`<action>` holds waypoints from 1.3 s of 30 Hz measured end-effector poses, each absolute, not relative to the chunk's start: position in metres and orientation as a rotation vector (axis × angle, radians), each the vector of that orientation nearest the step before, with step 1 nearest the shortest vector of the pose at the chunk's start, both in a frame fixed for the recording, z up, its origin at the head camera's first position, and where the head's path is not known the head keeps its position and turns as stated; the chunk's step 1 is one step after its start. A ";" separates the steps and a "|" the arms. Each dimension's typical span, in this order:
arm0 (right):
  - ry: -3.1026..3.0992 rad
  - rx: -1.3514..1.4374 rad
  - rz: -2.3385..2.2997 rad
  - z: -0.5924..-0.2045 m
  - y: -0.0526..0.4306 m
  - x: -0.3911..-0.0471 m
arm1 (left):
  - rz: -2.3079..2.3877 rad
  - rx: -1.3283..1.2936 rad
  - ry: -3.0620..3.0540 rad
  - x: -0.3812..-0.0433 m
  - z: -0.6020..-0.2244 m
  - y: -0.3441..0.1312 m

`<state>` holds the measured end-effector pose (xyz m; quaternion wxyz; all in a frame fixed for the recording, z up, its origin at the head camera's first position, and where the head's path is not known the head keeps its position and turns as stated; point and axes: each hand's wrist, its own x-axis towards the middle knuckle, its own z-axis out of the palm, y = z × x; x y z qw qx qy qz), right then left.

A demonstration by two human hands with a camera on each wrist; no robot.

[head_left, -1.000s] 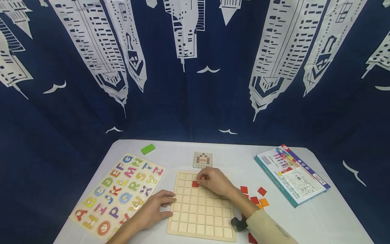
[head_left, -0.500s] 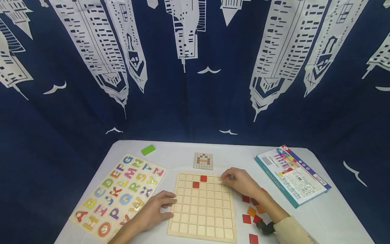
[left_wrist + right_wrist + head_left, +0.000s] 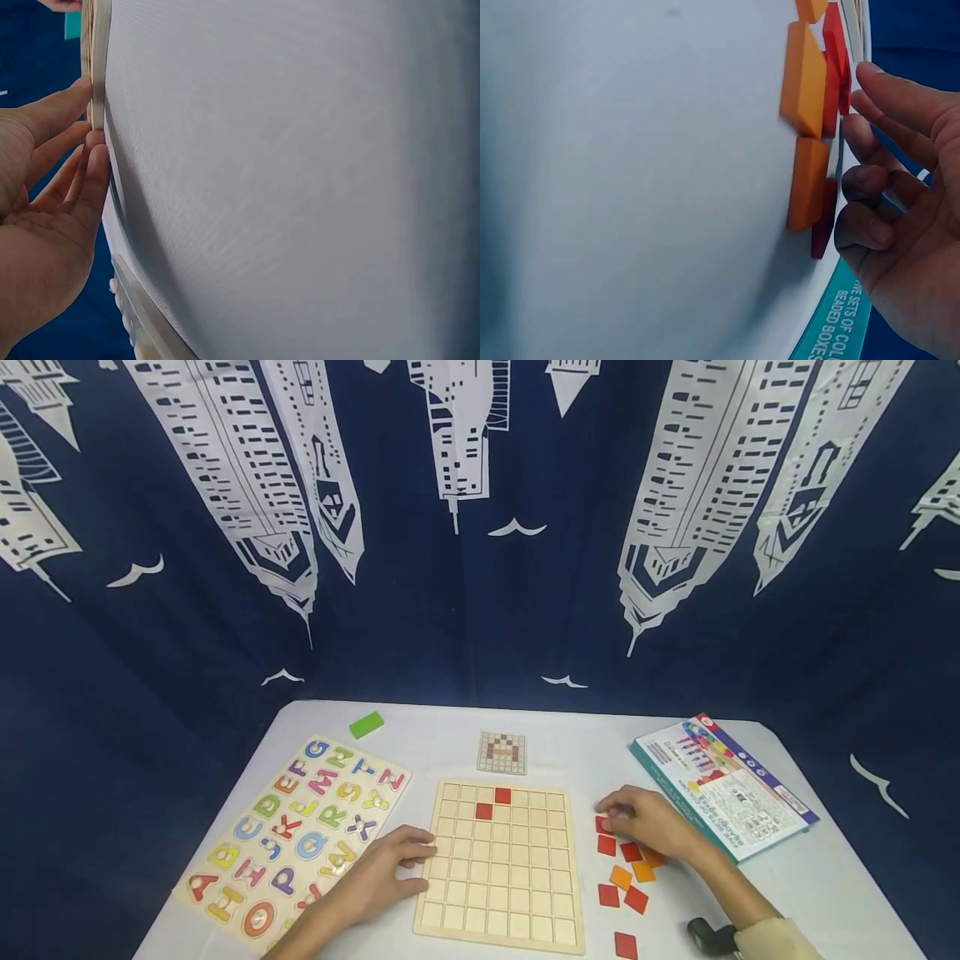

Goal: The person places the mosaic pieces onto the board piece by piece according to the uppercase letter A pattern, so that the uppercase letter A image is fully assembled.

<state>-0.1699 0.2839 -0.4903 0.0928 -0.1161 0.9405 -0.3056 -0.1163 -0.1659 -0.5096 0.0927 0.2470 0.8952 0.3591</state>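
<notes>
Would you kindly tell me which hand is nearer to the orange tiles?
Right. The right hand is close by the orange tiles, while the left hand is across the grid board, touching its left edge.

Right hand [image 3: 900, 195] — loosely curled, near red tiles [image 3: 831, 97], orange tiles [image 3: 801, 82] alongside, white-lettered teal box [image 3: 826, 326]

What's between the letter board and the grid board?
In the head view, the left hand and white tabletop lie between the letter board and the grid board.
</notes>
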 end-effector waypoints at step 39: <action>2.815 -0.384 -0.899 -0.493 0.284 -0.164 | 1.116 0.727 2.637 -0.116 -0.512 -0.166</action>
